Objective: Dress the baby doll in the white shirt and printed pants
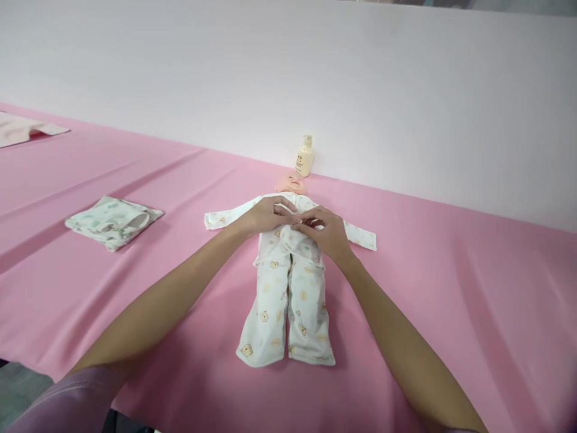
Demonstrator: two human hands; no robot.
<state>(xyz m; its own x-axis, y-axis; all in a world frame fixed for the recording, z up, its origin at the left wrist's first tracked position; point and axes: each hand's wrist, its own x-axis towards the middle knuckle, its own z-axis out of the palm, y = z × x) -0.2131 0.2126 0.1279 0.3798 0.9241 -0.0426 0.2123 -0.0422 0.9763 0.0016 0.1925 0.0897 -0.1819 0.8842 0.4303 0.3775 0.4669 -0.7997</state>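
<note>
A baby doll (293, 181) lies on its back, dressed in a white printed top (272, 245) with long sleeves spread to both sides. Matching white trousers (308, 313) with small animal prints cover its legs, which point toward me. Over the doll's chest, my left hand (270, 214) and my right hand (325, 228) meet at the front of the top. Both sets of fingers are pinched on the top's front edge. Any small fastening between the fingertips is too hidden to make out.
A cream pump bottle (305, 157) stands behind the doll's head, against the white wall (180, 78). On the left lies a folded printed garment (110, 219). A pale pink cloth (22, 129) rests at the far left of the pink-covered table (189, 367).
</note>
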